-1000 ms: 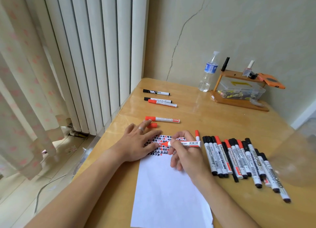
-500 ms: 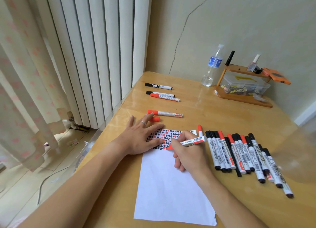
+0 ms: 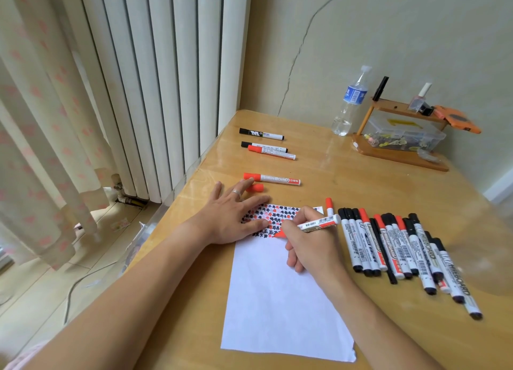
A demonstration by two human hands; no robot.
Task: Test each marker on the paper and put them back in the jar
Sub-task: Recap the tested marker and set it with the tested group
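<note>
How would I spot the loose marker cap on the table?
Start at the left hand lying flat on the paper. Just past its fingertips lies a short red cap, nearer than a capped red marker. It alone has no white barrel.

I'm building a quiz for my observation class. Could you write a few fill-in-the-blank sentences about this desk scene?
1. The right hand writes on the paper with a ____-tipped marker.
2. The left hand lies ____ on the paper's top edge.
3. The loose red cap lies beside the ____ hand's fingers.
4. The water bottle stands near the ____.

Answers: red; flat; left; wall
</note>
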